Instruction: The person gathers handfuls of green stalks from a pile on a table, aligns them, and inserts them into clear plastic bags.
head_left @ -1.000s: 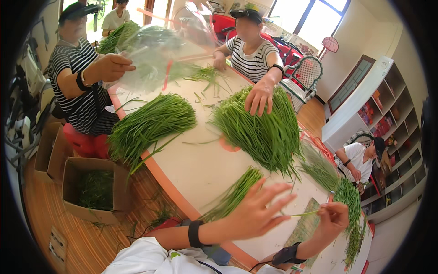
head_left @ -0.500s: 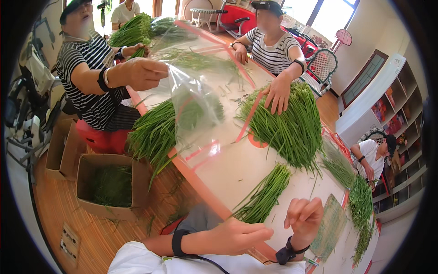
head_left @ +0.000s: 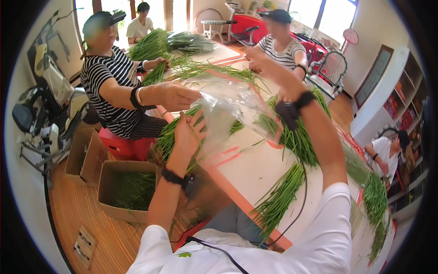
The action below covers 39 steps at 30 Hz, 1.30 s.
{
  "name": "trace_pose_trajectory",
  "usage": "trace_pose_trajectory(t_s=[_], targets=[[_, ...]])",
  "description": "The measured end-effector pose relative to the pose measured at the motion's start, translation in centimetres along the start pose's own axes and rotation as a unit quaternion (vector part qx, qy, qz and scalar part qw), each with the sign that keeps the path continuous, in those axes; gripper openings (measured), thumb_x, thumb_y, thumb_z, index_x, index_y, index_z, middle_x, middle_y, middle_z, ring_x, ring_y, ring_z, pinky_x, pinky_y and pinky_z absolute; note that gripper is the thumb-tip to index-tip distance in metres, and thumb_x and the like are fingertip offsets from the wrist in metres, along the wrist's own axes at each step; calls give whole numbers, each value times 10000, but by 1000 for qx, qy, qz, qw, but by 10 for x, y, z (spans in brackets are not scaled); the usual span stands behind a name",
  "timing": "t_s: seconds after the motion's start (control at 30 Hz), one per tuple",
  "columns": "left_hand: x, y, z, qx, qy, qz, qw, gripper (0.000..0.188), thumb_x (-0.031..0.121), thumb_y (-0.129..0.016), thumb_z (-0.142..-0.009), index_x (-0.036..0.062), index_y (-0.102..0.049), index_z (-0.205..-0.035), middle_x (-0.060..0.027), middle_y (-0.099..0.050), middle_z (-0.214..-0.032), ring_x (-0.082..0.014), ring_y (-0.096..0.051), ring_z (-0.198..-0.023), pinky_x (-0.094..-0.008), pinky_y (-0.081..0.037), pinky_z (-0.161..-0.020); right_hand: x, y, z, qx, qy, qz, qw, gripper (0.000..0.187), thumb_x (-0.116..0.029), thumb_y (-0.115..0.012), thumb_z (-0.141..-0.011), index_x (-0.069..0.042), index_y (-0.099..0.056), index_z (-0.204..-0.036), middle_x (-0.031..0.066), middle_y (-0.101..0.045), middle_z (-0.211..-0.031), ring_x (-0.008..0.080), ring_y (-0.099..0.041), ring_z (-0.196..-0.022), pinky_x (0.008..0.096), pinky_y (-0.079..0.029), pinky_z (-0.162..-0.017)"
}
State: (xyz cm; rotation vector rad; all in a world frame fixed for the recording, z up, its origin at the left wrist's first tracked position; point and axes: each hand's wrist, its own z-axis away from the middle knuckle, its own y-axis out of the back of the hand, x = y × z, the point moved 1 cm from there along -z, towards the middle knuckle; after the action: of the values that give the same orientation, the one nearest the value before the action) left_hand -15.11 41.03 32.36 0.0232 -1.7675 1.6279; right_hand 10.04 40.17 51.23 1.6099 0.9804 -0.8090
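Clear, pink-striped bag [head_left: 223,112] hangs from co-worker's hand [head_left: 179,95] above the orange-trimmed edge of the table [head_left: 242,171]. Left hand [head_left: 188,137] open beside bag, contact unclear; right hand [head_left: 278,75] outstretched, blurred, grip cannot be told.

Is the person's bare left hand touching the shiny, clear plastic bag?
Cannot tell: in the head view, the left hand and the clear plastic bag appear to overlap, but the depth between them is unclear.

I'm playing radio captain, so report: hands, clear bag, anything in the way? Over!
Left hand open by bag, contact unclear. Right hand above table, blurred. Co-worker's hand holds bag, partly covering greens.
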Motion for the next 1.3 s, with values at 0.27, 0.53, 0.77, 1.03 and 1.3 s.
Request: trace_pose_trajectory(t_s=[0.27,0.53,0.77,1.03,1.3], targets=[[-16,-58,-62,-172,-99,-104,975,326,285,-466,-855,25,-542,-1037,-167,-551,-1005,-373,-512,-988,-595,-395,-841,19,-151,21,3,98,43,994,682,-615,-365,-843,-101,-446,-1284,176,-510,-1231,356,-450,-1160,409,-328,-979],[-113,-318,72,-465,-388,-378,700,380,360,-474,-836,30,-577,-993,-156,-528,-1001,-416,-497,-950,-638,-382,-795,-56,29,197,338,359,-232,838,534,-415,-436,-918,-82,-327,-1321,59,-518,-947,131,-485,-894,293,-394,-793],[-306,-407,314,-507,-633,-347,470,433,425,-482,-821,33,-608,-954,-147,-509,-998,-454,-484,-916,-675,-371,-754,-39,96,507,459,448,-260,722,557,-499,-410,-897,-62,-385,-1242,41,-481,-937,161,-456,-871,324,-383,-764],[-545,-318,395,-780,-343,-445,277,312,272,-435,-869,95,-570,-1088,-118,-421,-1279,-398,-326,-1225,-732,-299,-840,101,91,729,724,397,-222,518,478,-469,-400,-912,-89,-450,-1197,54,-504,-1104,212,-516,-956,375,-443,-838],[-590,-277,362,-779,-257,-496,285,280,216,-455,-868,6,-499,-1050,-125,-526,-1175,-319,-385,-1223,-667,-260,-950,151,79,788,953,73,41,291,488,-106,-468,-880,7,-307,-1327,153,-374,-1338,256,-399,-1207,339,-317,-1003]])
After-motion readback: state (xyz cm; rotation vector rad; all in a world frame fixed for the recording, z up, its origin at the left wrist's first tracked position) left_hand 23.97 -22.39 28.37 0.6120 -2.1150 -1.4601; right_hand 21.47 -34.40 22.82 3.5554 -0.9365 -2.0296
